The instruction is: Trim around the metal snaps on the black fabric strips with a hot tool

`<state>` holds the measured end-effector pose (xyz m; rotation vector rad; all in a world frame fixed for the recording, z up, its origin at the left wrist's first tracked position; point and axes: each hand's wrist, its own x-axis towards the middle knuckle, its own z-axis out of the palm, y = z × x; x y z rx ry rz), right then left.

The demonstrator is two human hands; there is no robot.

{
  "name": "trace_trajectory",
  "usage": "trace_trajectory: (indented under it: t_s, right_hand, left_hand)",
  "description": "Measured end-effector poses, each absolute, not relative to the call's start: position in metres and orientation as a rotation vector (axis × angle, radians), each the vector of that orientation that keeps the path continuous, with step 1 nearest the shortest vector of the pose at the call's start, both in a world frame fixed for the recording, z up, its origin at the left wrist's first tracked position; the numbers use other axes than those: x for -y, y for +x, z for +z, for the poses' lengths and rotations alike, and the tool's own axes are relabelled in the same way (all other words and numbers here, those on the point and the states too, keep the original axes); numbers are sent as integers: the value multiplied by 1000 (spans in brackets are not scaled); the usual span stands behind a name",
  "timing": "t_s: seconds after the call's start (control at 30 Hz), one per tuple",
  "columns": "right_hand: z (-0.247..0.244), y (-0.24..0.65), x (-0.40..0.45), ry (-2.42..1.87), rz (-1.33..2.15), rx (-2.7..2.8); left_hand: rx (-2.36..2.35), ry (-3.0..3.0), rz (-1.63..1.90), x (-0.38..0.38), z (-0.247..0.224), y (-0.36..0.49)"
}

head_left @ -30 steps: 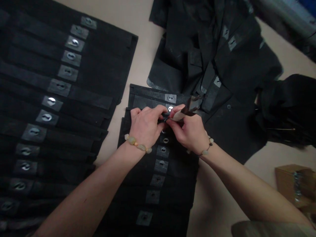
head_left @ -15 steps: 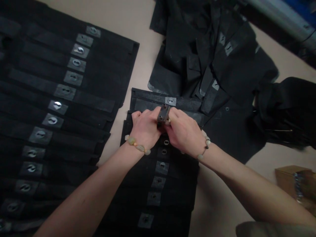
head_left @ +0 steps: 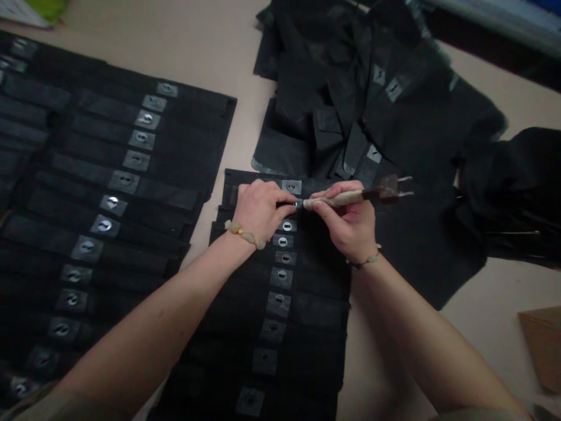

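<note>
My right hand [head_left: 350, 219] is wrapped round a tool with a pale handle [head_left: 339, 199] and a dark two-pronged head [head_left: 390, 188]. The prongs point right, and the handle's end is by a small metal piece [head_left: 295, 204]. My left hand [head_left: 262, 209] lies on the middle stack of black fabric pieces [head_left: 315, 304], thumb and forefinger bent together at that metal piece; whether they grip it is unclear. Down the stack runs a row of patches with metal fittings, such as one patch [head_left: 281, 278] below my hands.
Another overlapping row of black pieces [head_left: 188, 123] covers the left side. A loose heap of black fabric [head_left: 298, 105] lies at the back right. A cardboard box [head_left: 543, 345] stands at the right edge, and a green item [head_left: 55, 11] is at the top left.
The tool has swung from between both hands, head up, to lying sideways in my right hand. My hands have moved apart, with my left fingers now at the metal piece.
</note>
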<state>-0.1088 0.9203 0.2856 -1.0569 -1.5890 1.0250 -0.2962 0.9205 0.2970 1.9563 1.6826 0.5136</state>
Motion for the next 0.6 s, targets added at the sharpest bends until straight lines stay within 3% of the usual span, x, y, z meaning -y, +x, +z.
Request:
trace_trajectory:
  t_s: [0.33,0.6]
  right_hand:
    - [278,-108,-943,-1109,1035,1829]
    - [304,-135,-945,-1286,588,2364]
  left_hand:
    - [-1675,1941,482,-922,296,-298]
    - [-1685,1853,539,-923,293,-301]
